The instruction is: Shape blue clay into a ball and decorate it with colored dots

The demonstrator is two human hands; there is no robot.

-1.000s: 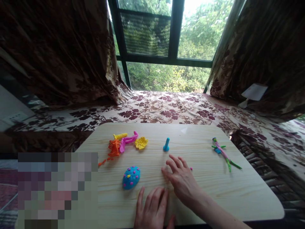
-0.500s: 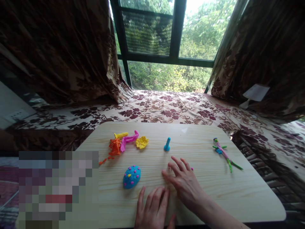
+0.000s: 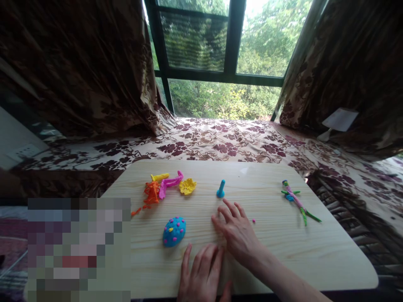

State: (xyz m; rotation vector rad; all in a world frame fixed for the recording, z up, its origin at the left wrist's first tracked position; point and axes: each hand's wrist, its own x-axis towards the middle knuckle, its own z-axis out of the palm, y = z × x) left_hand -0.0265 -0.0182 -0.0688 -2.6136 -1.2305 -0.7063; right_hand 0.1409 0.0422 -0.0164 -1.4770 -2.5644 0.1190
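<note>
My left hand (image 3: pixel 201 272) lies flat on the table at the front edge, fingers stretched out, with nothing in it. Ahead and to its right, my right hand (image 3: pixel 237 230) hovers or rests low over the wood with its fingers spread; whether the tips touch is unclear. Just beyond those fingertips stands a blue clay stem on a round base (image 3: pixel 221 189). A tiny pink clay ball (image 3: pixel 253 220) lies to the right of my right hand. Left of both hands sits a blue clay dome (image 3: pixel 174 232) dotted with pink pieces and one yellow piece.
Orange clay (image 3: pixel 152 193), a pink clay strip (image 3: pixel 171 183), a yellow clay roll (image 3: pixel 160 177) and a flattened yellow piece (image 3: pixel 188 186) lie at the back left of the table (image 3: pixel 340 260). A green and pink clay figure (image 3: pixel 294 198) lies at the right.
My right hand has shifted slightly left and away from me, so the pink ball shows fully beside it. My left hand stays in place.
</note>
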